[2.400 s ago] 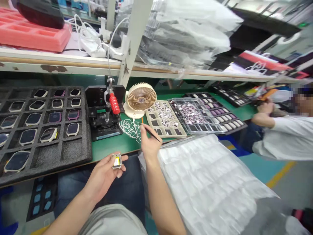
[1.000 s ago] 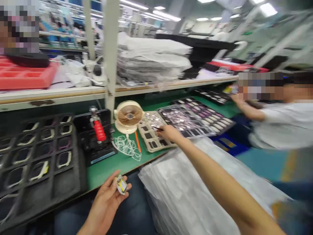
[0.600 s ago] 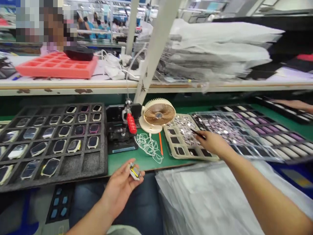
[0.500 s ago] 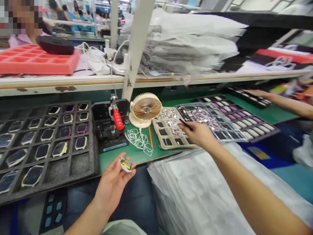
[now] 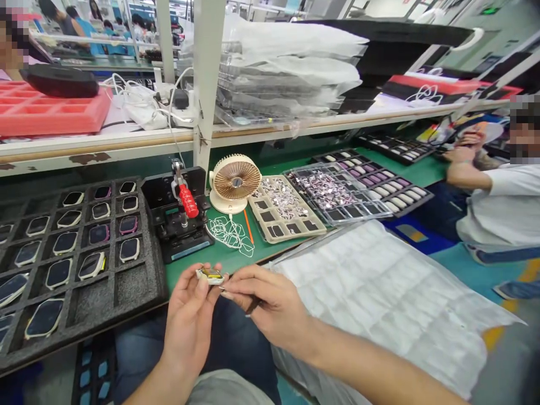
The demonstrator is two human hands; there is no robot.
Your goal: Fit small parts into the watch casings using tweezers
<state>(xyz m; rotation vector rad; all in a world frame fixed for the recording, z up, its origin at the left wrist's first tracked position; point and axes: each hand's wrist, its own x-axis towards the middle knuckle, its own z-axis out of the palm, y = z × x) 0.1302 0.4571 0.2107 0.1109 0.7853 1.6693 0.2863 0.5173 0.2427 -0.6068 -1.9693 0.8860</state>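
The left hand grips the small watch case by the front edge of the green surface; the right hand, just beside it, pinches a slim dark tool. Whether that touches the case, I can't tell. Elbow room narrows between foam tray and white wrapping.

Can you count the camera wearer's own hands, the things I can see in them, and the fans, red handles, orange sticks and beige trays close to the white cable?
Own hands: 2 (left hand, right hand)
Small case: 1
Dark tool: 1
Fan: 1
Red handle: 1
Orange stick: 1
Beige tray: 1
Total: 8
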